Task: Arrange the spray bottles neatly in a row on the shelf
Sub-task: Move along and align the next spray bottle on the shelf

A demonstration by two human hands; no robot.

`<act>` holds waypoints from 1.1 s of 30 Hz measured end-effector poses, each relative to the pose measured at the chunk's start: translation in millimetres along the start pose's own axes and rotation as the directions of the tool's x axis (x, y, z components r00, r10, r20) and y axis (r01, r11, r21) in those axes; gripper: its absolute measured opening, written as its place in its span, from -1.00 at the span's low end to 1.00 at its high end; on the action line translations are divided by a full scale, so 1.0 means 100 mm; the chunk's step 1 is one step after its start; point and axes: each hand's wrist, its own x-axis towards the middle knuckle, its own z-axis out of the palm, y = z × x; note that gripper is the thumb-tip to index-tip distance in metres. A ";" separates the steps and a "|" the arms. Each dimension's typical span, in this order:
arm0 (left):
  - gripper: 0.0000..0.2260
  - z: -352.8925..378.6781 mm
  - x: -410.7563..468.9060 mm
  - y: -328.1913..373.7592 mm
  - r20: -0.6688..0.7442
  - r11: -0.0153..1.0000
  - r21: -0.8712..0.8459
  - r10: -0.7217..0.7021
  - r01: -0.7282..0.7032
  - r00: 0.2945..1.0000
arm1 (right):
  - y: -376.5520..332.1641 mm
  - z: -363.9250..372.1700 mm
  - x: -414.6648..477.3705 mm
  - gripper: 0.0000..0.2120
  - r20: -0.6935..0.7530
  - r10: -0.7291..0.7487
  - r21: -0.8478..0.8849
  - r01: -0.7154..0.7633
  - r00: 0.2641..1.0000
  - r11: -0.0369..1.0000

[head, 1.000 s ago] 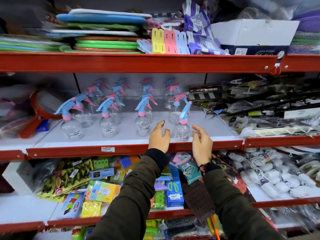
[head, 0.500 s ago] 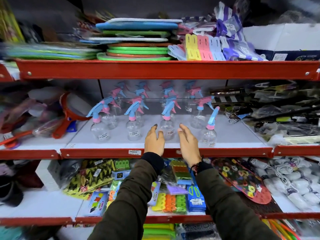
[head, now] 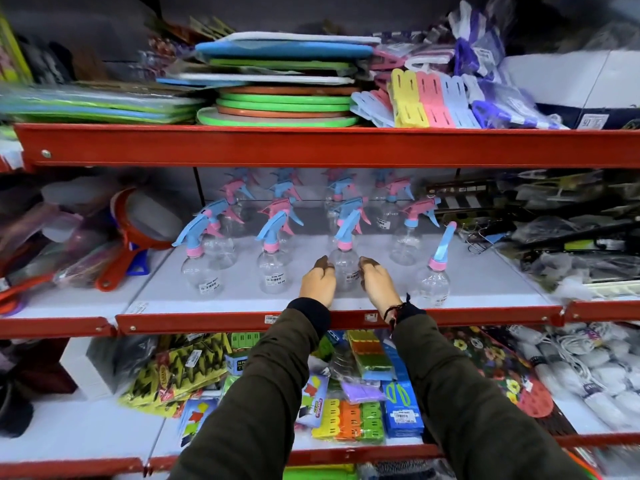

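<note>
On the white shelf [head: 485, 282], the front row runs left to right: a first bottle [head: 200, 271], a second bottle [head: 273, 268], a third bottle [head: 344, 268], and a fourth bottle [head: 434, 277] set further right and a little nearer the red lip. A second row stands behind, and what shows further back looks like a reflection in the rear panel, though blur makes that hard to settle.

The left hand [head: 318, 283] sits just left of the third bottle, fingers curled inward toward its body. The right hand [head: 378, 285] mirrors it just to the right. Both are cupped, not fisted; whether the fingertips press the clear plastic or stop just short I cannot tell, since the bottle's sides are hidden behind the hands.

That bottle stands upright, its long axis vertical, straight ahead of the hands and between them, so neither hand is nearer. Its blue trigger points up and left, like those of the first two. The gap to the fourth bottle is wider than the others, so the row is probably not yet even.

The bottle's base is hidden by the hands.
</note>
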 end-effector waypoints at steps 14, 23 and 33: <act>-0.62 -0.04 -0.36 -0.04 0.024 0.999 0.008 0.035 -0.035 0.999 | 0.04 -0.07 -0.44 -0.69 0.029 -0.063 -0.022 0.064 0.998 0.998; -0.64 -0.03 -0.53 -0.01 0.013 0.998 0.036 0.042 -0.043 0.999 | 0.01 -0.15 -0.60 -0.77 0.050 -0.068 -0.120 0.073 0.996 0.990; -0.61 -0.01 -0.64 0.05 -0.014 0.997 0.076 0.021 -0.020 1.000 | -0.01 -0.19 -0.71 -0.64 0.031 -0.075 -0.223 0.080 0.997 0.971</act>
